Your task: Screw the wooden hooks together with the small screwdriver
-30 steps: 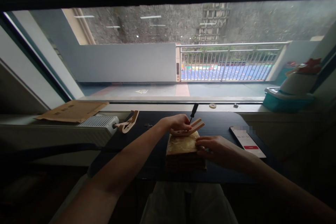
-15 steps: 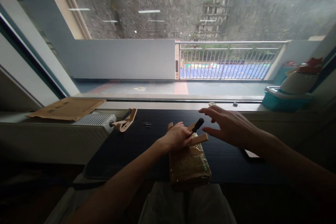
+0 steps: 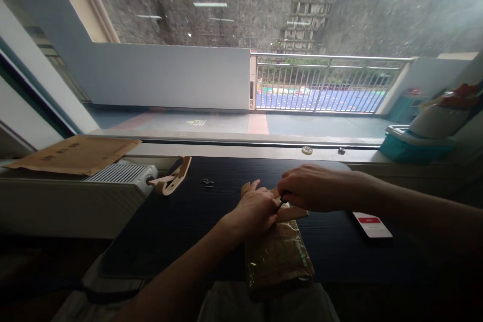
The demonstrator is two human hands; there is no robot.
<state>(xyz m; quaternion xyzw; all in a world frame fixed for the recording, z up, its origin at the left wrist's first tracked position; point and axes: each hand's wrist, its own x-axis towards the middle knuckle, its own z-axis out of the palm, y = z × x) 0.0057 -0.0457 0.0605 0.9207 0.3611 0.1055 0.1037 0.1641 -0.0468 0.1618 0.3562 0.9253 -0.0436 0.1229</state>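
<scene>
My right hand [image 3: 311, 186] is closed round the handle of a screwdriver [image 3: 280, 204], whose shaft slants down toward my left fingers. My left hand [image 3: 256, 210] is closed on light wooden pieces [image 3: 294, 214], pressing them onto a brown box wrapped in shiny tape [image 3: 278, 256]. Another wooden end [image 3: 246, 187] pokes out beyond the left hand. My fingers cover the screwdriver's tip and most of the joint between the pieces. The box lies at the near edge of the dark table [image 3: 181, 226], above my lap.
Several screws [image 3: 207, 182] lie loose on the table. A wooden assembly [image 3: 176, 179] rests at the left edge, by a radiator [image 3: 121, 173] with a brown envelope [image 3: 75, 153]. To the right is a phone [image 3: 373, 226]. A tape roll [image 3: 307, 150] and teal box [image 3: 415, 146] sit on the sill.
My right hand has come down and left and closed over the screwdriver handle, which stood free before. My left hand stays on the wooden pieces. The view has shifted slightly, showing more of the phone.
</scene>
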